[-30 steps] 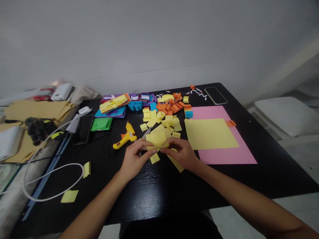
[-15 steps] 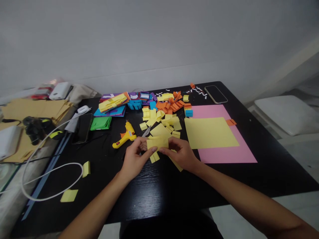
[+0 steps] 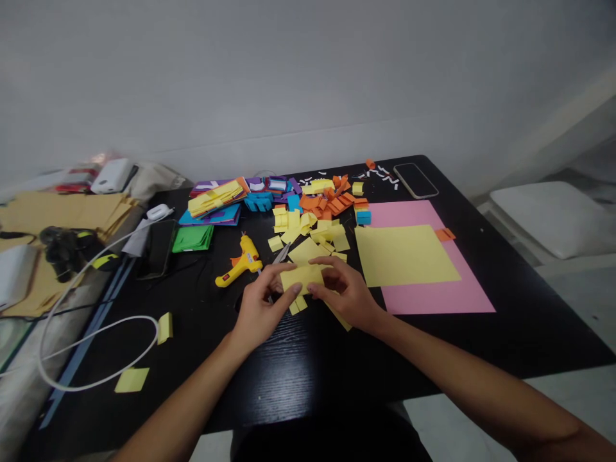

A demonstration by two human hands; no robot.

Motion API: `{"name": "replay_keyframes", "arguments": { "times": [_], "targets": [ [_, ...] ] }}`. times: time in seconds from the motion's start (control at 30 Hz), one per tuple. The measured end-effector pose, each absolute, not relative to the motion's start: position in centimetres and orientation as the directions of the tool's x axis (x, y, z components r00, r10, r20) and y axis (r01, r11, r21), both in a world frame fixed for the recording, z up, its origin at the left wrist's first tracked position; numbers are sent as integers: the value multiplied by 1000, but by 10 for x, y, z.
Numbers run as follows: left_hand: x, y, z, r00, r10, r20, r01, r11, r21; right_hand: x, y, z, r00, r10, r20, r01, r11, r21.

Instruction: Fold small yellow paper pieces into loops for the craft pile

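Note:
A small yellow paper piece [image 3: 302, 278] is held up over the table between my two hands. My left hand [image 3: 264, 303] pinches its left side, thumb in front and fingers behind. At its right edge, my right hand [image 3: 347, 292] grips with thumb and curled fingers. Just beyond lie folded yellow paper pieces [image 3: 291, 221] in a loose pile, with scissors [image 3: 282, 254] partly hidden behind my left hand. A yellow glue gun [image 3: 244, 262] rests left of them. Beneath my hands, more yellow strips show.
On the right, a yellow sheet [image 3: 409, 256] overlaps a pink sheet [image 3: 437, 301]. Orange folded pieces [image 3: 332, 202], green paper [image 3: 193, 238] and a phone [image 3: 416, 181] lie farther back. A white cable [image 3: 96, 386] loops at left near two yellow pieces. A white stool [image 3: 551, 218] stands at right.
The yellow paper has tilted to show its face more flatly. My right fingers have lifted slightly to its top edge. The whole view has shifted a little.

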State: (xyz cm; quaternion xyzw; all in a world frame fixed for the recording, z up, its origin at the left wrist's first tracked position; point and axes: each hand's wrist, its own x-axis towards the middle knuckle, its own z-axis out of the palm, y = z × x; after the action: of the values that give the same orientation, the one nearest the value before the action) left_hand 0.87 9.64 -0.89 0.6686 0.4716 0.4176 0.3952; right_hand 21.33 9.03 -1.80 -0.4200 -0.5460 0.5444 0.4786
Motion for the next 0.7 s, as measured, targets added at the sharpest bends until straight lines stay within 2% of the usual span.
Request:
{"name": "replay_keyframes", "arguments": {
  "times": [0.23,0.4,0.7],
  "targets": [
    [10,97,-10,243,942,230,251,-290,924,213,92,-19,-239,971,17,-279,-52,-959],
    [9,97,-12,266,924,274,283,-347,894,217,98,-19,-321,945,-55,-456,-205,-866],
    [9,96,-9,350,881,318,359,-439,823,215,102,-19,-320,929,-186,-485,-329,-810]
  ]
}}
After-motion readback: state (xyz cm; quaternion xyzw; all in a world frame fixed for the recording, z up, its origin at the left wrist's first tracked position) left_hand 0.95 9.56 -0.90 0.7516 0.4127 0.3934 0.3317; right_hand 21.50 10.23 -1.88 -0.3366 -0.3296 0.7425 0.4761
